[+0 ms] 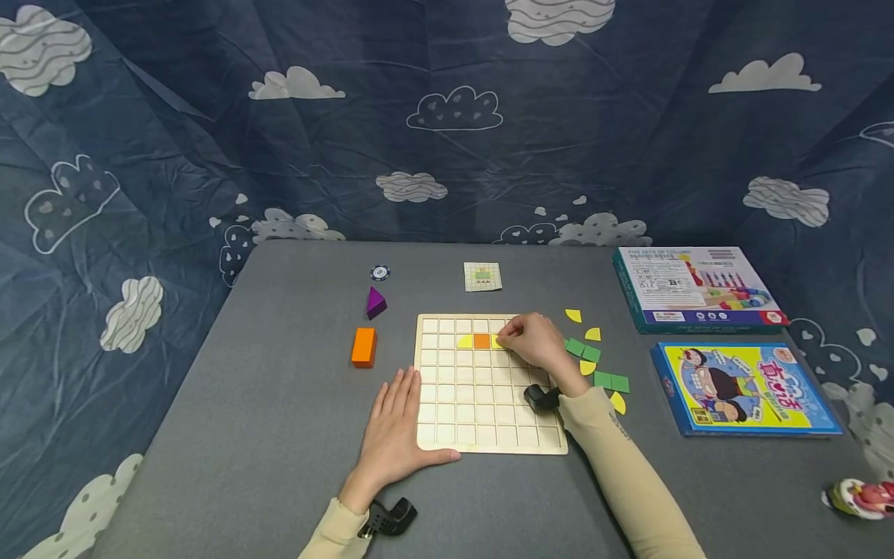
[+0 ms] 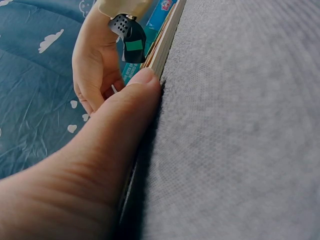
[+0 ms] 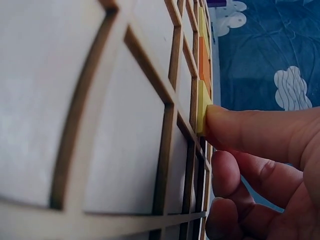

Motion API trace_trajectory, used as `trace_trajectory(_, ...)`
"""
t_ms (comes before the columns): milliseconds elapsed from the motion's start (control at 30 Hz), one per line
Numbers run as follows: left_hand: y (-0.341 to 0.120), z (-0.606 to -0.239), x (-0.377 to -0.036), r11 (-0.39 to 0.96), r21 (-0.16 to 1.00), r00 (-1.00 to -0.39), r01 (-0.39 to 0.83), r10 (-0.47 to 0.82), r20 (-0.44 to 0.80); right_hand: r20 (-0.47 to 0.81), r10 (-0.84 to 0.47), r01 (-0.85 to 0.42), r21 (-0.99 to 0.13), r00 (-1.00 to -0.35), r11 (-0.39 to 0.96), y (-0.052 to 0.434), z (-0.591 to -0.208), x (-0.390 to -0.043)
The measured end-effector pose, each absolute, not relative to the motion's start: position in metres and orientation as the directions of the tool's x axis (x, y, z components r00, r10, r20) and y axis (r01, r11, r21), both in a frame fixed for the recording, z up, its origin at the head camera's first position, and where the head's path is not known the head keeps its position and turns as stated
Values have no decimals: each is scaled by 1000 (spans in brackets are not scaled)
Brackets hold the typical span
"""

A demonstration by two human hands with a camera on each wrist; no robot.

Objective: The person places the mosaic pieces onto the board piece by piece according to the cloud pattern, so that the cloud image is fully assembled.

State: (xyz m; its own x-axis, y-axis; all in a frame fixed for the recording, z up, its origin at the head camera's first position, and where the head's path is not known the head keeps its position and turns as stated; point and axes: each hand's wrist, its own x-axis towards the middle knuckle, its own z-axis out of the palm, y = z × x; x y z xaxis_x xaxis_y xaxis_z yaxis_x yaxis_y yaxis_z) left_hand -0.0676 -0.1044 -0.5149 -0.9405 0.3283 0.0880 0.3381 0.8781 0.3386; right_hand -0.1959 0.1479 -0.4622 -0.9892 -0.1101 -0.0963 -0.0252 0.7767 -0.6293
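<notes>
A pale wooden grid board [image 1: 466, 414] lies on the grey table. In its upper rows an orange square tile [image 1: 482, 341] sits between a yellow tile [image 1: 466, 341] and a yellow quarter-circle tile [image 3: 202, 112]. My right hand [image 1: 535, 341] has its fingertips on that quarter-circle tile at the cell, its other fingers curled beneath, as the right wrist view shows. My left hand [image 1: 393, 427] lies along the board's lower left corner, fingers straight, thumb [image 2: 125, 107] stretched along the near edge.
Right of the board lie green tiles [image 1: 611, 381] and several yellow quarter-circles [image 1: 593, 334]. A pattern card [image 1: 483, 276] lies behind. On the left are an orange block [image 1: 364, 348], a purple wedge [image 1: 375, 303] and a round chip [image 1: 380, 272]. Two boxes [image 1: 747, 388] and a figurine [image 1: 862, 497] stand at right.
</notes>
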Motion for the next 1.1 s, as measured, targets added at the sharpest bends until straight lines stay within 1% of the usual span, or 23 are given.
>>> trace_trajectory(500, -105, -516, -67, 877, 339, -940, 340, 328, 96, -106, -157, -54, -637, -982, 769, 158, -463, -193)
trace_trajectory(700, -106, -516, -67, 877, 343, -941, 336, 325, 92, -117, -203, -77, -659, -972, 748, 162, -463, -190)
trace_trajectory(900, -107, -516, -67, 875, 345, -940, 341, 327, 100, -37, -229, -137, -705, -973, 696, 177, -462, -186)
trace_trajectory(1100, -105, -516, -67, 872, 349, -939, 342, 330, 96, 21, -147, -120, -697, -989, 707, 207, -458, -184)
